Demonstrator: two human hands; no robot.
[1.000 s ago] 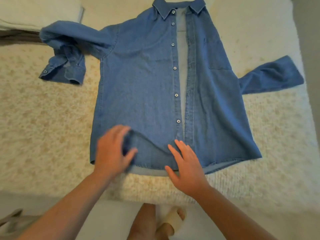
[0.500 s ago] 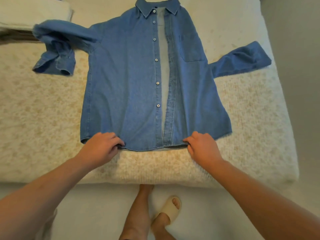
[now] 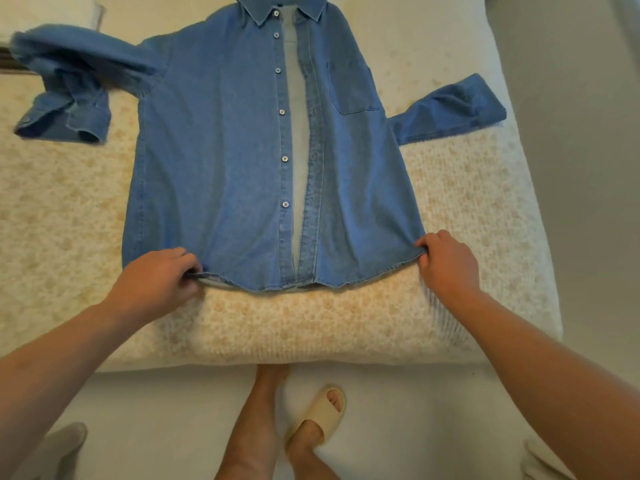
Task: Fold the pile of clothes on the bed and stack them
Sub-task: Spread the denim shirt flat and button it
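Observation:
A blue denim shirt lies front up on the bed, collar at the far edge, placket slightly apart. Its left sleeve is bunched and folded back on itself; its right sleeve sticks out flat toward the bed's right edge. My left hand pinches the hem near the shirt's lower left corner. My right hand grips the hem at the lower right corner. The hem is stretched between both hands.
Folded pale cloth sits at the far left corner of the bed. The bed's near edge runs just below my hands. My legs and a beige slipper stand on the floor below it. The floor lies along the right side.
My right hand has slid outward along the hem from near the placket to the lower right corner. The left hand stays near the lower left hem. The shirt's bottom looks spread wider.

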